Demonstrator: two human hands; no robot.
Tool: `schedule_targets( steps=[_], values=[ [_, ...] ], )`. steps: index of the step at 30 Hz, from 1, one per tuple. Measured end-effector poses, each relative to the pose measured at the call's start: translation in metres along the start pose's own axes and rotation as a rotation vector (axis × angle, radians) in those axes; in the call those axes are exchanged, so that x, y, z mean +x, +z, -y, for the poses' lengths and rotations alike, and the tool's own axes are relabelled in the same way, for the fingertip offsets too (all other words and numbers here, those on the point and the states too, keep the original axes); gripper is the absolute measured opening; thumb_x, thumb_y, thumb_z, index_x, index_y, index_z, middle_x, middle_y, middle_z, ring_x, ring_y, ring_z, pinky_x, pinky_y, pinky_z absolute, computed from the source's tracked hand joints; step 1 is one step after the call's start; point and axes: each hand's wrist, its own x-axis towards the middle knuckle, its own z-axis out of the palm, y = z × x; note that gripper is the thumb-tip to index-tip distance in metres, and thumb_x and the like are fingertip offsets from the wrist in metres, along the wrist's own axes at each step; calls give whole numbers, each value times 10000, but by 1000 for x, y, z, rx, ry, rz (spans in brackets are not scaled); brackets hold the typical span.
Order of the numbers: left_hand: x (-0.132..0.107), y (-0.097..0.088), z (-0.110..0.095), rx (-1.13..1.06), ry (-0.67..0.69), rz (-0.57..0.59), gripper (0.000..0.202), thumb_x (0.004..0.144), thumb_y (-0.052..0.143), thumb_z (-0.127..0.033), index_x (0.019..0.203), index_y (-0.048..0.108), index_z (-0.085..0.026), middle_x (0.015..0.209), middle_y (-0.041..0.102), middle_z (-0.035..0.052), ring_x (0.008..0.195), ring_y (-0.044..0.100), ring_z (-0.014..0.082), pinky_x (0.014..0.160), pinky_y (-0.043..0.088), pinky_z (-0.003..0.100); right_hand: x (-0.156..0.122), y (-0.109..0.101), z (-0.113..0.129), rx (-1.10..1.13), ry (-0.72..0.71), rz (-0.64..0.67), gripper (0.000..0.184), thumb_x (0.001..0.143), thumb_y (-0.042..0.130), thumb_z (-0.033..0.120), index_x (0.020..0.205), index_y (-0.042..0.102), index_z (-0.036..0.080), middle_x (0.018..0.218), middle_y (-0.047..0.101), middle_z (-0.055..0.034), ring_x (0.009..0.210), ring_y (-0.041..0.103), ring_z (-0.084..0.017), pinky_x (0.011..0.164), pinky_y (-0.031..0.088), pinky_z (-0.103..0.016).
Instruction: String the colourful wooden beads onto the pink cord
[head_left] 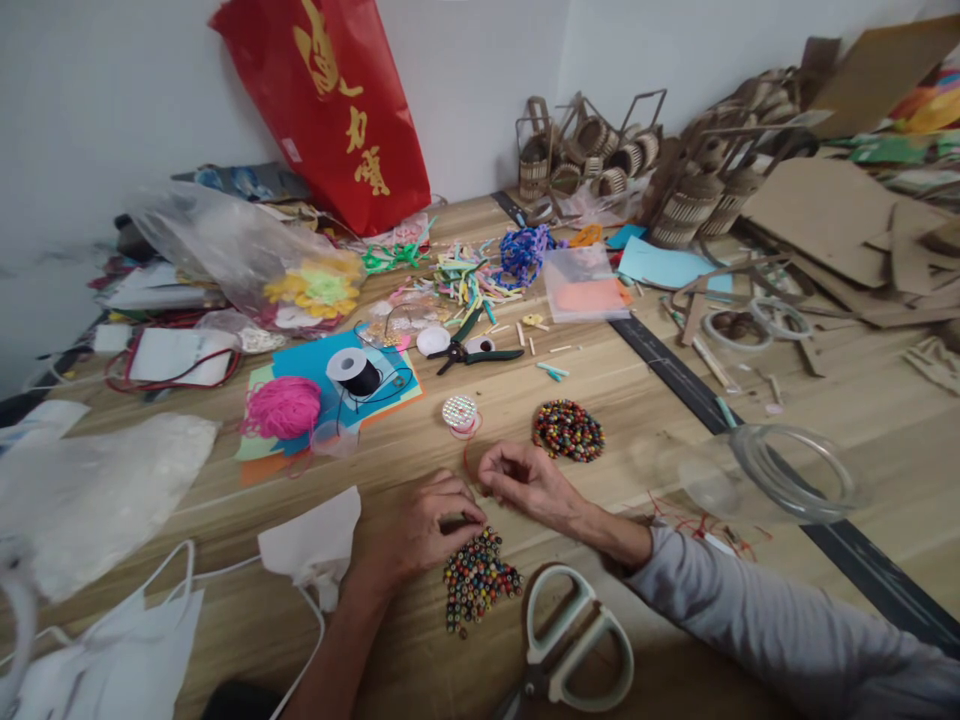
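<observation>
My left hand (424, 520) rests on the wooden table (637, 400) with its fingers pinched together just above a pile of coloured beads (476, 582); what the fingertips hold is too small to make out. My right hand (525, 480) is curled beside it, fingers pinched on a thin red cord (466, 462) that runs toward a small spool (460, 412). A second, round pile of coloured beads (568, 430) lies just beyond my right hand.
White-handled scissors (570, 640) lie near the front edge. A clear plastic jar (765, 475) lies on its side at right. Pink yarn (283, 407), a black thread spool (354, 370), pliers (472, 350), plastic bags, cardboard and woven baskets (600, 150) crowd the back.
</observation>
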Motion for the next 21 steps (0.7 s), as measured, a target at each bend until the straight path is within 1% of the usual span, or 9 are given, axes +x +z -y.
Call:
schedule_targets(
  steps=[5,11,16,21],
  values=[
    [1,3,0,35,39,-41,116,804,630,-164,744,725,-197,767,697,48,816,599,192,737,460,301,0,0,3,-17,-8,11,291,826,610,426,766,556,146,600,495,40,504,430,-67,472,347,-194],
    [3,5,0,-2,38,-142,122,794,607,-151,742,709,-195,757,709,51,778,611,190,723,477,301,0,-1,3,-24,1,6,293,818,618,430,763,557,148,602,494,41,491,420,-64,458,336,-193],
    [4,4,0,-125,-53,-231,98,766,620,-156,703,687,-188,720,696,39,703,620,163,682,482,266,0,0,2,-2,7,-10,296,819,618,430,771,563,143,603,513,35,490,434,-63,459,344,-190],
    [2,3,8,-332,-183,-293,80,742,646,-212,707,692,-158,712,699,51,683,630,161,645,484,249,1,0,1,-24,-4,-3,307,827,606,444,754,556,150,581,519,33,489,443,-71,452,346,-189]
  ],
)
